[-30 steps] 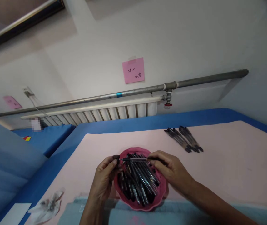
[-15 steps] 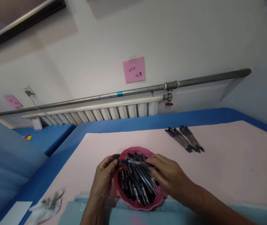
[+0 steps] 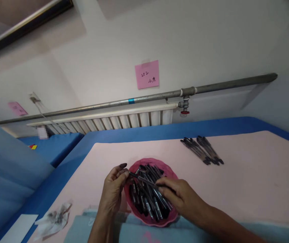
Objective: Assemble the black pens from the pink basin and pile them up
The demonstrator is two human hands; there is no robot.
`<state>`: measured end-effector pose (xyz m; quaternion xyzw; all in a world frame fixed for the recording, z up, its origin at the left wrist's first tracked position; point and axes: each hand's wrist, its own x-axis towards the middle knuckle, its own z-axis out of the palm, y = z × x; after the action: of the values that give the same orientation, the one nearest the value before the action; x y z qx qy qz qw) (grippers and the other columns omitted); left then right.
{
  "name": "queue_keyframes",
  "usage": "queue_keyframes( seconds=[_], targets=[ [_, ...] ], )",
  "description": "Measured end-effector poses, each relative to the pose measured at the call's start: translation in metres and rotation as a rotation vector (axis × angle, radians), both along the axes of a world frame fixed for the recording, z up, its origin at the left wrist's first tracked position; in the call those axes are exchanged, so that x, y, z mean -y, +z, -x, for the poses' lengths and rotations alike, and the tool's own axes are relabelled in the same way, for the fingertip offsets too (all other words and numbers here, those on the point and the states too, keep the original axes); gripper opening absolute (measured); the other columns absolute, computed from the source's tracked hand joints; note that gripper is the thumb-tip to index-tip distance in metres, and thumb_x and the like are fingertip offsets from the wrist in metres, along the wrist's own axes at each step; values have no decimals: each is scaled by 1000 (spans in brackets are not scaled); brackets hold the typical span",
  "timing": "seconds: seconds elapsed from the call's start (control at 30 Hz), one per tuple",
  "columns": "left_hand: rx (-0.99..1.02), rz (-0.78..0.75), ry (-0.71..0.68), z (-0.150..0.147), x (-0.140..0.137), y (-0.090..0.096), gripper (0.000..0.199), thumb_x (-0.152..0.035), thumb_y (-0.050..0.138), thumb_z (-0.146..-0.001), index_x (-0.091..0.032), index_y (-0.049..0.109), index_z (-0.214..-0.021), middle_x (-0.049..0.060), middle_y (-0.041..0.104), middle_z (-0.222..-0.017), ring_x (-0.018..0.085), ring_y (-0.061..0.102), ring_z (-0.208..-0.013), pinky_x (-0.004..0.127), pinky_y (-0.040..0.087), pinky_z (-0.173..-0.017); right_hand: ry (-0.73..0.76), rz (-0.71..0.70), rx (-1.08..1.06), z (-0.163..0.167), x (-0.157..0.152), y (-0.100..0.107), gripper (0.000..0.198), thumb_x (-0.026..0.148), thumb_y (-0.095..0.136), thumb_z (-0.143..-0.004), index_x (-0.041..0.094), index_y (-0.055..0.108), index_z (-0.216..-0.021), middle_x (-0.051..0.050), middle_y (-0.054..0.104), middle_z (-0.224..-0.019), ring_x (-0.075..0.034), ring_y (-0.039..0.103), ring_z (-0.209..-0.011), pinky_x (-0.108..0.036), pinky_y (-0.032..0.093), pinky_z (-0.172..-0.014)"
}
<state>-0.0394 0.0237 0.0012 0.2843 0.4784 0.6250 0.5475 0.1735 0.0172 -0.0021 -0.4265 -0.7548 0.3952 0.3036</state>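
A clear-barrelled pen with a black end is held slantwise over a pink basket. My left hand pinches its black end between thumb and finger, left of the basket. Something dark shows at the tip of a raised left finger; I cannot make out what it is. On the right, my right hand grips the other end of the pen, its fingers closed. Below the held pen, many loose pens with clear barrels and black parts fill the basket.
Several pens lie side by side on the pink sheet at the back right. Crumpled white plastic and a white card sit at the front left. A blue-grey cloth lies in front. Behind are a radiator and pipe.
The right-hand end of the pen has dropped, so the pen now slopes down to the right. My right hand has moved lower; my left hand keeps its pinch.
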Motion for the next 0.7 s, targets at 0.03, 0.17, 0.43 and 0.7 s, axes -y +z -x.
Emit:
queue_keyframes(
  seconds=[0.03,0.17,0.43,0.7],
  targets=[
    [5,-9,2,0,0,0,39,-18,81,-56,-12,66,-91,1,67,-69,11,64,-61,22,55,-59,-2,45,-5,1,1,-1,18,25,46,-87,20,63,-84,-1,61,-68,-14,55,-61,-26,42,-55],
    [65,-18,11,-3,1,5,42,-15,81,-55,-12,65,-93,2,69,-73,13,66,-64,24,56,-63,-15,174,-56,3,1,-1,18,26,45,-87,20,62,-83,1,58,-64,-13,52,-57,-25,39,-52],
    [286,57,47,-18,5,10,27,-15,82,-56,-14,62,-75,3,71,-70,14,68,-66,23,56,-61,-47,23,-38,5,4,-1,20,29,44,-89,21,62,-91,-2,64,-75,-15,58,-65,-26,43,-56],
    [303,51,1,-18,5,8,22,-17,81,-57,-12,67,-73,4,73,-74,16,69,-71,26,55,-67,-43,-7,-26,4,6,-9,19,30,43,-91,23,60,-95,-2,66,-79,-16,61,-69,-27,46,-56]
  ],
)
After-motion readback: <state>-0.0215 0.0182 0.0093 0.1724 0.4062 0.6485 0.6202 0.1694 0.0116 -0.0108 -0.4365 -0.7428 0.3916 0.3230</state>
